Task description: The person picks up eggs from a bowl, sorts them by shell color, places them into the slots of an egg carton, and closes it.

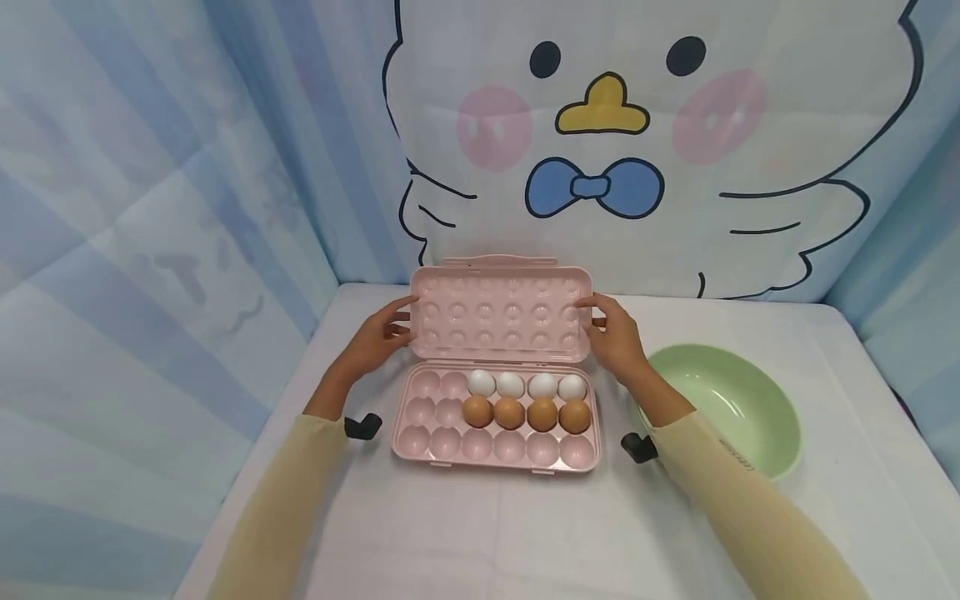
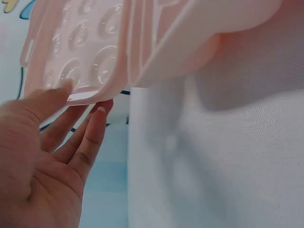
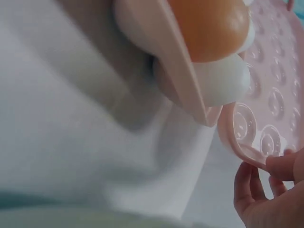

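Note:
A pink egg carton [image 1: 460, 447] lies on the table with its lid [image 1: 495, 293] raised behind it. My left hand [image 1: 377, 337] pinches the lid's left edge. In the left wrist view the thumb [image 2: 57, 95] is on the lid's inner face and the fingers are behind it. The lid's right edge is pinched by my right hand [image 1: 617, 340], its thumb [image 3: 281, 167] likewise inside the rim. White eggs [image 1: 511, 385] fill part of the back row and brown eggs [image 1: 509, 413] part of the middle row, both toward the right. The front row's cups hold none.
Right of the carton stands a light green bowl [image 1: 761, 400], partly covered by my right forearm. White cloth [image 1: 450, 533] covers the table. A curtain with a cartoon bird [image 1: 600, 250] hangs right behind the lid, and blue curtains [image 1: 150, 250] close the sides.

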`<state>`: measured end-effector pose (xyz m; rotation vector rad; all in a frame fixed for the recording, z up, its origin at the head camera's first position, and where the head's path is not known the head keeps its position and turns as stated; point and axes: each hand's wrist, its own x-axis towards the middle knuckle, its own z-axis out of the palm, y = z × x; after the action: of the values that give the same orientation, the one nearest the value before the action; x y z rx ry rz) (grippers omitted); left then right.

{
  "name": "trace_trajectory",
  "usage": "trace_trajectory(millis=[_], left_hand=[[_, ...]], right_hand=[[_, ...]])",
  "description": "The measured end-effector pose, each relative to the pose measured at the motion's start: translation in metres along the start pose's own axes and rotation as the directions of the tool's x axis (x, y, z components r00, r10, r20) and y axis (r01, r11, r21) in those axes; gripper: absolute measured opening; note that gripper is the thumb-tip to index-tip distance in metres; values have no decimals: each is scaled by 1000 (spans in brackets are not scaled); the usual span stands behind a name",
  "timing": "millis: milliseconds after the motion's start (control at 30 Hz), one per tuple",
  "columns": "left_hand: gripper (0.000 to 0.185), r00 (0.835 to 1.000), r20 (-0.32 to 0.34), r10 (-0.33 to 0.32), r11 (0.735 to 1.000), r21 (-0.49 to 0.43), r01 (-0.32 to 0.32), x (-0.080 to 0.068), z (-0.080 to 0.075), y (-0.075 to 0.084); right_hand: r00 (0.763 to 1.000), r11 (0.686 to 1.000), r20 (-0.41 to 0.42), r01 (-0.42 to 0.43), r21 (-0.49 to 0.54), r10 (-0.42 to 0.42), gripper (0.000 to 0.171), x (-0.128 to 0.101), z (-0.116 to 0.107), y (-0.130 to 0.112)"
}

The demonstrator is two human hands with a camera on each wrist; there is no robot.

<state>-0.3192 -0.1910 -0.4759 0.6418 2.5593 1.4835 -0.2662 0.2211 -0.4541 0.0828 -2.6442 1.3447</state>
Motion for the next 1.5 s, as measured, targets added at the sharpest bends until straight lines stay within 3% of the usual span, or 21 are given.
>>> trace_trajectory(millis=[167,300,433,567,667,800,1033,1133,1233,1367,1500], left_hand=[[70,999,21,-42,986,-159,45,-22,-3,17],[74,999,33,-36,974,-221,42,-37,-4,29],[68,999,10,49,985,-167,-47,-48,-5,37],[50,993,-61,101,990,-91,-106,-59,0,50],[42,989,-124,78,993,-75,-88,-67,10,62],[41,985,-173,26,999,-43,-34,-79,26,68],[46,987,-161,-29,999,-24,25,-102,41,64],[55,992,-113,-64,996,52,70,-110,50,59],[71,992,-36,-121,975,181,126,-118,63,53],[84,986,45,-159,918,375,131,-124,80,44],[83,991,36,-130,861,500,95,-127,90,40]], right_hand=[[992,992,19,127,11,-127,26,-21,-6,-5],[986,980,29,161,121,-165,35,-38,-11,-13],[987,966,39,144,215,-156,58,-55,-16,-26],[987,976,36,151,159,-159,63,-69,-17,-39],[988,985,27,152,83,-155,51,-79,-15,-46],[994,993,33,105,63,-107,42,-96,-9,-51],[992,994,67,107,38,-109,37,-122,4,-49],[989,993,94,116,-11,-114,37,-133,12,-45],[981,986,149,138,-95,-123,41,-143,25,-37],[960,951,242,201,-233,-143,56,-154,43,-24],[947,904,268,263,-337,-176,69,-158,53,-18]])
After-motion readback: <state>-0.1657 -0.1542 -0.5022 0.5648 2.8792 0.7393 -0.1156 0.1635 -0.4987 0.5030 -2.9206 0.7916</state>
